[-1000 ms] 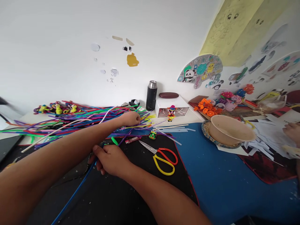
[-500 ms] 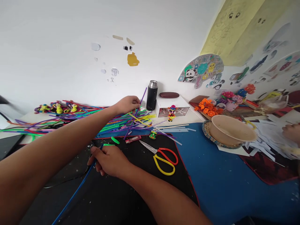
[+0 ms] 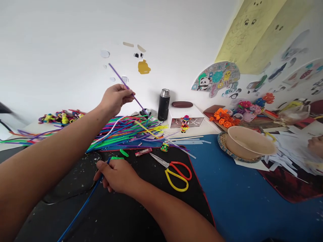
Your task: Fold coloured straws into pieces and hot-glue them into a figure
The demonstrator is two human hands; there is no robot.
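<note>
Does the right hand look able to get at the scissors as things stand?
Probably yes: the scissors lie uncovered on the black mat, but the right hand holds a blue strand, which may hinder it.

The only view looks from the wearer's head, facing forward and down across the table (image 3: 234,188) to the wall (image 3: 75,43), which fills roughly the upper half. It sits above and behind both arms: the left forearm runs in from the left edge, the right from the bottom. The right hand (image 3: 119,176) shows nearer the lens, the left hand (image 3: 116,99) farther out, both left of centre. The scissors (image 3: 170,169) lie near the middle; the bowl (image 3: 252,141) falls toward the right side, where another person's hand (image 3: 315,145) meets the edge.
</note>
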